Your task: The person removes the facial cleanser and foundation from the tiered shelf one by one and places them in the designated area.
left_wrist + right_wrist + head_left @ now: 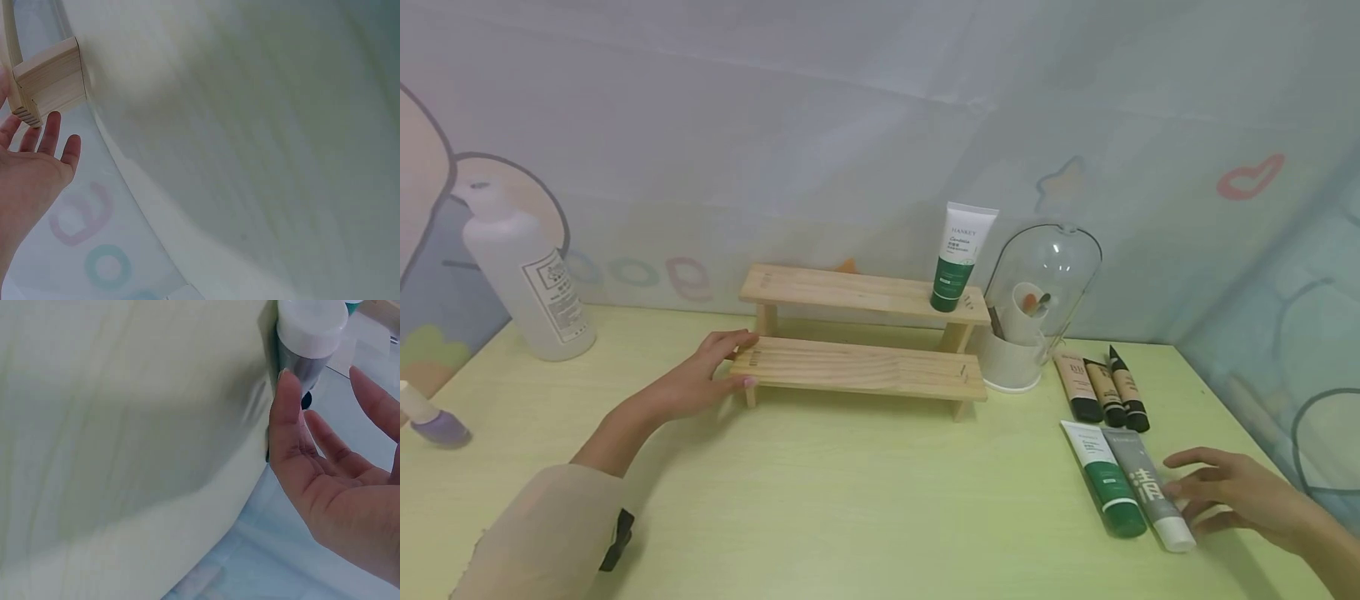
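Note:
A two-step wooden shelf (857,367) stands at the back middle of the table. My left hand (703,379) holds the left end of its lower board, thumb at the front and fingers behind; the left wrist view shows the fingers (53,134) at the board's end. On the upper step a green and white tube (964,258) stands upright on its cap. At the right, a grey tube (1138,479) with a white cap lies beside another green and white tube (1101,475). My right hand (1240,496), fingers spread, is at the grey tube's right side; whether it touches is unclear.
A glass-domed holder (1011,358) with brushes stands right of the shelf. Several smaller beige and black tubes (1075,383) lie behind the larger ones. At the left are a white pump bottle (531,275) and a purple nail polish bottle (441,425). A printed cloth (850,150) hangs behind.

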The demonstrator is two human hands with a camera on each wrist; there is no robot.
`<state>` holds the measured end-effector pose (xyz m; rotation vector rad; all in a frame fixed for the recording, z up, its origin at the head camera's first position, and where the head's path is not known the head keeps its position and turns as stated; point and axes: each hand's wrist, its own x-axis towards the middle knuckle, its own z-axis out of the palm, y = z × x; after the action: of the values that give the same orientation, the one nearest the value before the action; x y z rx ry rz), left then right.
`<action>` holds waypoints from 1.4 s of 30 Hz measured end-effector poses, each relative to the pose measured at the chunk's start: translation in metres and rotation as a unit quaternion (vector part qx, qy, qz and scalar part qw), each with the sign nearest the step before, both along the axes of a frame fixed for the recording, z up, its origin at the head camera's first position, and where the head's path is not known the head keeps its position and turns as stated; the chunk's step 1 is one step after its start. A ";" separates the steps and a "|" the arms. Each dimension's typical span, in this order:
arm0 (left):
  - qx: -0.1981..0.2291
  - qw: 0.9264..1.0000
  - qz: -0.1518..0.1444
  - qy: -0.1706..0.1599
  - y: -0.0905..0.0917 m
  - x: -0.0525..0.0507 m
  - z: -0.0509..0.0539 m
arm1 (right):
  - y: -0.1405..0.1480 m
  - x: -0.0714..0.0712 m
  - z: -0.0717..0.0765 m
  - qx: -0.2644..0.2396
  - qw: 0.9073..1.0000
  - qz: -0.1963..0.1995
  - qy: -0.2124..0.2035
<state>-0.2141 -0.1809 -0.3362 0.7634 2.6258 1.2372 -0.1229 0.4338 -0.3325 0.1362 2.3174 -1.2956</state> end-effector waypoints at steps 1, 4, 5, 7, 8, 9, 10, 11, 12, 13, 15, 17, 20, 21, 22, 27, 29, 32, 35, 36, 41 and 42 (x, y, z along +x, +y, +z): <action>0.000 1.000 0.000 -0.001 0.000 0.000 0.000 | 0.000 -0.001 0.002 0.007 1.000 -0.003 0.002; 0.000 1.000 0.000 -0.005 0.000 0.000 0.000 | 0.000 -0.003 0.006 0.012 1.000 0.004 0.014; 0.000 1.000 -0.001 -0.005 0.000 0.001 0.000 | 0.000 -0.004 0.007 0.012 1.000 0.006 0.018; 0.000 1.000 0.000 -0.006 0.000 0.001 0.001 | -0.001 -0.006 0.011 0.010 0.999 0.015 0.030; 0.000 1.000 0.000 -0.006 0.001 0.002 0.001 | -0.002 -0.007 0.013 0.007 0.999 0.022 0.037; -0.001 1.000 0.002 -0.007 0.001 0.002 0.002 | -0.003 -0.008 0.015 0.008 0.999 0.027 0.044; -0.002 1.000 0.002 -0.007 0.001 0.002 0.002 | -0.004 -0.009 0.017 0.011 0.998 0.030 0.051; -0.002 1.000 0.002 -0.007 0.001 0.002 0.001 | -0.006 -0.011 0.020 0.012 0.998 0.030 0.055; -0.002 1.000 0.004 -0.007 0.000 0.001 0.001 | -0.007 -0.012 0.022 0.015 0.997 0.036 0.064; -0.001 1.000 0.005 -0.006 0.000 0.001 0.001 | -0.010 -0.014 0.024 0.018 0.997 0.040 0.071; 0.000 1.000 0.005 -0.003 0.000 0.001 0.000 | -0.015 -0.018 0.029 0.018 0.995 0.049 0.084; -0.001 1.000 0.005 0.009 0.000 0.001 -0.001 | -0.021 -0.021 0.033 0.016 0.994 0.060 0.093; -0.001 1.000 0.004 0.010 0.000 0.001 -0.001 | -0.032 -0.026 0.040 0.011 0.990 0.084 0.111; -0.003 1.000 0.005 0.009 0.000 0.001 0.000 | -0.035 -0.028 0.042 0.010 0.988 0.096 0.119; -0.005 1.000 0.006 0.007 0.000 0.001 0.000 | -0.039 -0.029 0.043 0.006 0.987 0.105 0.124; -0.007 1.000 0.006 -0.004 0.001 0.002 0.002 | -0.063 -0.037 0.047 0.007 0.979 0.136 0.152; -0.006 1.000 0.005 -0.002 0.001 0.001 0.002 | -0.074 -0.040 0.046 0.013 0.979 0.136 0.154; -0.003 1.000 0.002 -0.003 0.001 0.001 0.001 | -0.088 -0.045 0.044 0.009 0.979 0.137 0.152; -0.004 1.000 0.002 -0.003 0.001 0.001 0.001 | -0.104 -0.050 0.041 0.011 0.980 0.131 0.152; -0.004 1.000 0.002 -0.003 0.001 0.001 0.001 | -0.109 -0.052 0.040 0.012 0.979 0.132 0.155; -0.002 1.000 0.001 -0.005 0.001 0.001 0.002 | -0.134 -0.057 0.037 0.023 0.976 0.132 0.171; -0.002 1.000 0.001 -0.005 0.001 0.002 0.002 | -0.139 -0.058 0.037 0.027 0.975 0.133 0.175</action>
<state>-0.2125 -0.1799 -0.3343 0.7522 2.6211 1.2328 -0.1809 0.2950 -0.2950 -0.4039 2.5519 -1.1958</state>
